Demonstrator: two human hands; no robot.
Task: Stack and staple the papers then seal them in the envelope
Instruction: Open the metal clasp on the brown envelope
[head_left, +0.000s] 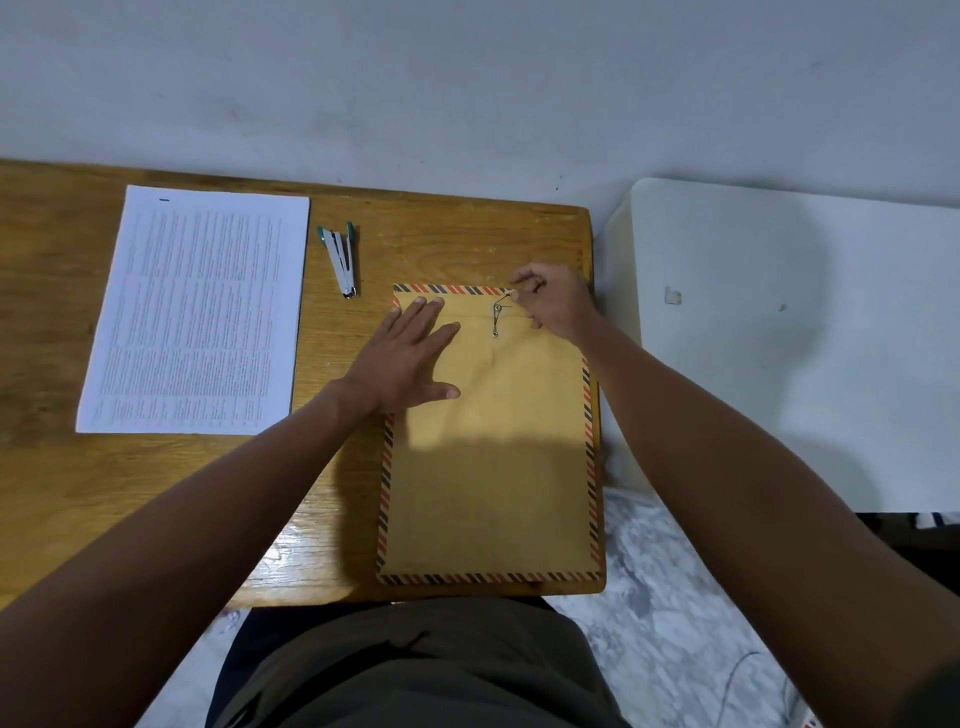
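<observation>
Envelope lay flat at the table's right end; my left hand pressed spread on it, right hand pinched its string. Papers lay left, stapler between.

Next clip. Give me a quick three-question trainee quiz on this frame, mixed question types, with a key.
1. True or false: the left hand lies flat on the brown striped-edge paper envelope.
2. What does the right hand pinch? A) the thin closure string B) the green-and-silver metal stapler C) the white printed paper stack
3. Fill in: the stapler lies between the paper stack and the ____.

Key: 1 true; 2 A; 3 envelope.
</observation>
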